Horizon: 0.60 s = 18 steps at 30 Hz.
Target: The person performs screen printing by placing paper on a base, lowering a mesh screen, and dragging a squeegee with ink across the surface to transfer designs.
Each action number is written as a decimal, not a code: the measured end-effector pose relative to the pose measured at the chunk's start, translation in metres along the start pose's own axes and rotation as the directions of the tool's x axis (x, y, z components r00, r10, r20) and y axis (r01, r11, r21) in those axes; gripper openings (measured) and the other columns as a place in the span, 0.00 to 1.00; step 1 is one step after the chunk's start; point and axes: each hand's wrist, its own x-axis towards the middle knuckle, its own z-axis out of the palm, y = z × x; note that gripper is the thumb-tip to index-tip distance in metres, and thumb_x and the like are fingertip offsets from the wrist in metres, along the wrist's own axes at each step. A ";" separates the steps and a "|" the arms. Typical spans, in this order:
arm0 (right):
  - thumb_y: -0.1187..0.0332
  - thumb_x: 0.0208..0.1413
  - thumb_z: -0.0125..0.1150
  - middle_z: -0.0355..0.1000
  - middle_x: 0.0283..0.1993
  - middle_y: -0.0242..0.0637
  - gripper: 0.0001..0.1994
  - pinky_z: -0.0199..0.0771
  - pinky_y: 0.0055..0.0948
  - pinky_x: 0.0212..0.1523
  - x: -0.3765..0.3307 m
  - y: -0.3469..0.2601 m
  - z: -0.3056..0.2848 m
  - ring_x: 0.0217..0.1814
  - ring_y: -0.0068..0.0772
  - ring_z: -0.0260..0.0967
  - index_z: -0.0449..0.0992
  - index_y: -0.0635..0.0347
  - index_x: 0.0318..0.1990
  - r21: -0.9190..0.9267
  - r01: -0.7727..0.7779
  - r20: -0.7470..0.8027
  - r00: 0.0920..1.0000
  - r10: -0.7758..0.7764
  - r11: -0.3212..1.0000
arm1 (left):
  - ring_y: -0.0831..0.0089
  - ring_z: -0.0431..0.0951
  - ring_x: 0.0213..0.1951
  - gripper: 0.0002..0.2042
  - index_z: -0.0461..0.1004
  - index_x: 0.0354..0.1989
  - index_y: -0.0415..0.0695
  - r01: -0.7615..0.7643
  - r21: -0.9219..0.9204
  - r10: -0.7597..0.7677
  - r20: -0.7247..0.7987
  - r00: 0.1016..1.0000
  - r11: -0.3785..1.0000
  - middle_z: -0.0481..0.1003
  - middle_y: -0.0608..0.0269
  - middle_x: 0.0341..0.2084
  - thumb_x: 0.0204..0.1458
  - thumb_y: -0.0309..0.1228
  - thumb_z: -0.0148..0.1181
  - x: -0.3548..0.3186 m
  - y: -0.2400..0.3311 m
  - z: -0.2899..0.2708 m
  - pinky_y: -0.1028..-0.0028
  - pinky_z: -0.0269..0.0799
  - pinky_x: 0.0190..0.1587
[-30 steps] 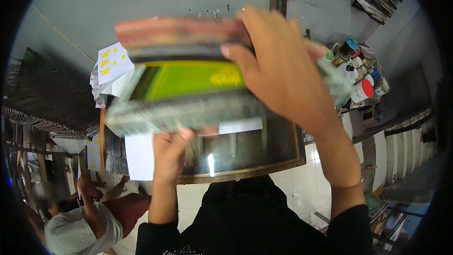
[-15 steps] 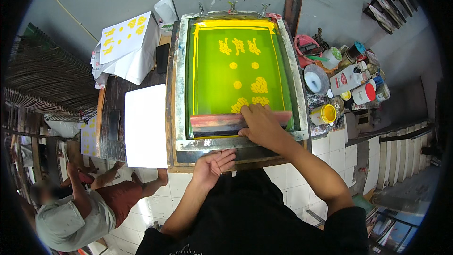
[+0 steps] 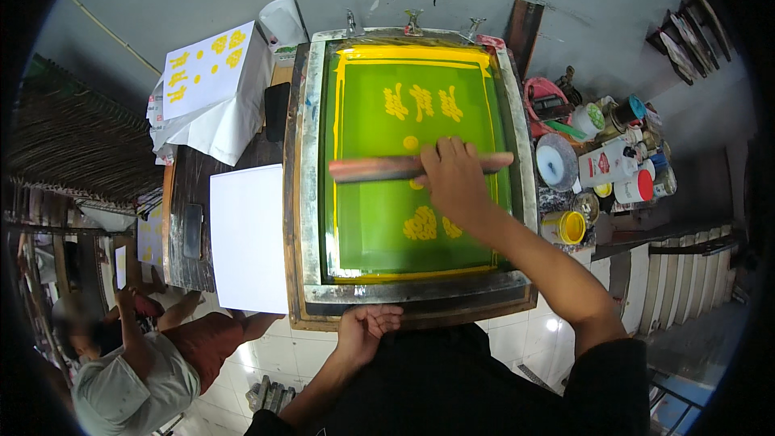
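Observation:
My right hand (image 3: 458, 190) is closed over a wooden-handled squeegee (image 3: 371, 168), which lies crosswise about midway over a green printing screen (image 3: 371, 234). Motion blurs the squeegee, and I cannot tell whether its blade touches the mesh. Yellow characters, dots and clusters show on the mesh, partly covered by the squeegee and my hand. Thick yellow ink (image 3: 412, 54) lies along the far edge. A worn metal frame (image 3: 308, 194) surrounds the mesh. By its near edge, my left hand (image 3: 369, 333) holds nothing, its fingers loosely bent and slightly apart.
Blank white paper (image 3: 248, 238) lies left of the screen, with a yellow-printed stack (image 3: 211, 69) behind it. Two dark phones (image 3: 277, 111) rest on the table. Right are a yellow ink pot (image 3: 571, 228), a bowl (image 3: 557, 163) and several bottles. Another person (image 3: 137, 363) is at lower left.
My right hand has moved the squeegee from the screen's near end to about its middle, away from me. My left fingers have bent more. The head view has shifted slightly.

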 end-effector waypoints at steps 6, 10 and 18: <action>0.64 0.47 0.74 0.70 0.42 0.45 0.22 0.63 0.46 0.48 0.086 0.058 0.021 0.49 0.49 0.68 0.71 0.60 0.46 -0.054 0.007 -0.085 0.996 -0.012 0.998 | 0.55 0.81 0.40 0.22 0.77 0.41 0.23 -0.045 0.071 0.047 -0.018 0.999 0.996 0.81 0.37 0.41 0.59 0.30 0.40 -0.003 -0.005 -0.005 0.60 0.77 0.50; 0.61 0.47 0.76 0.71 0.44 0.46 0.26 0.63 0.47 0.50 0.138 0.093 0.035 0.50 0.51 0.69 0.70 0.61 0.49 -0.095 0.022 -0.097 0.995 -0.031 0.995 | 0.56 0.81 0.38 0.21 0.78 0.40 0.24 -0.057 0.018 0.057 -0.014 0.998 0.998 0.82 0.38 0.40 0.59 0.30 0.40 -0.006 -0.008 -0.005 0.61 0.77 0.49; 0.59 0.58 0.69 0.75 0.55 0.51 0.23 0.63 0.50 0.59 0.192 0.124 0.016 0.62 0.53 0.69 0.71 0.64 0.54 0.025 -0.052 0.127 0.991 0.048 0.998 | 0.53 0.83 0.40 0.22 0.79 0.40 0.23 -0.085 -0.057 0.087 0.031 0.996 0.995 0.82 0.37 0.40 0.60 0.30 0.40 -0.005 -0.012 -0.007 0.61 0.77 0.52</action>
